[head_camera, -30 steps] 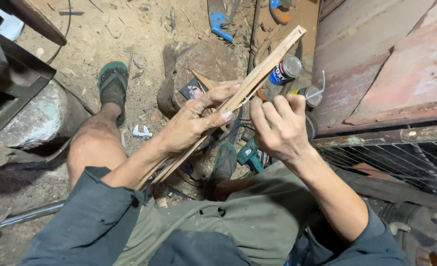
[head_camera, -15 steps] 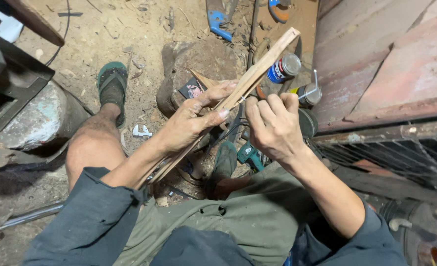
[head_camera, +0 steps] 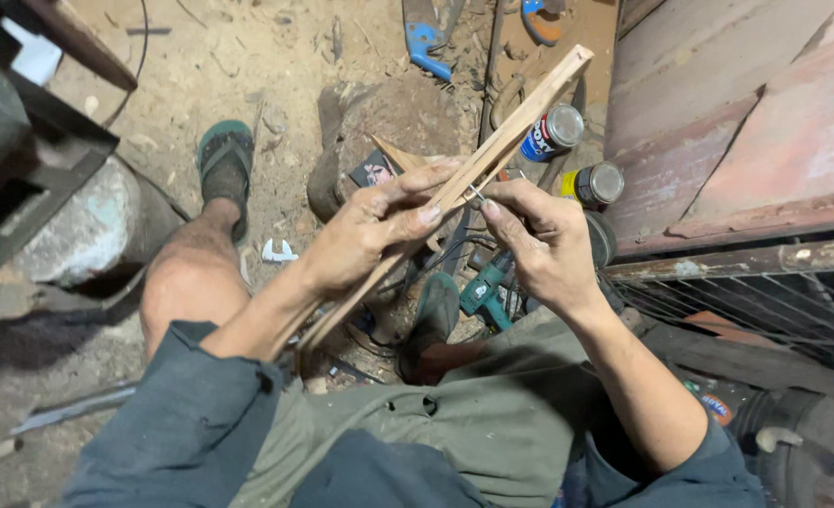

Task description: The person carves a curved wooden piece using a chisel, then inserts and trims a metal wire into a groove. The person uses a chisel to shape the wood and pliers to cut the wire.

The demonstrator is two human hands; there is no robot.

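Observation:
My left hand (head_camera: 374, 230) grips a bundle of long thin wooden strips (head_camera: 520, 113) that slants from my lap up to the right. My right hand (head_camera: 539, 240) pinches a small thin metal piece, maybe a nail or pin (head_camera: 474, 196), between thumb and forefinger, its tip touching the strips just right of my left thumb. Both forearms wear dark blue-grey sleeves. I sit low with my knees apart.
Two cans (head_camera: 553, 132) (head_camera: 597, 183) stand by a rusty metal sheet (head_camera: 755, 122) on the right. A teal power drill (head_camera: 485, 290) lies on the dirt floor under my hands. A log stump (head_camera: 379, 132), blue tool (head_camera: 426, 38) and my sandalled foot (head_camera: 226, 160) lie ahead.
My right hand has closed in on the strips and now touches them with the small metal piece; the strips have tilted slightly lower in view.

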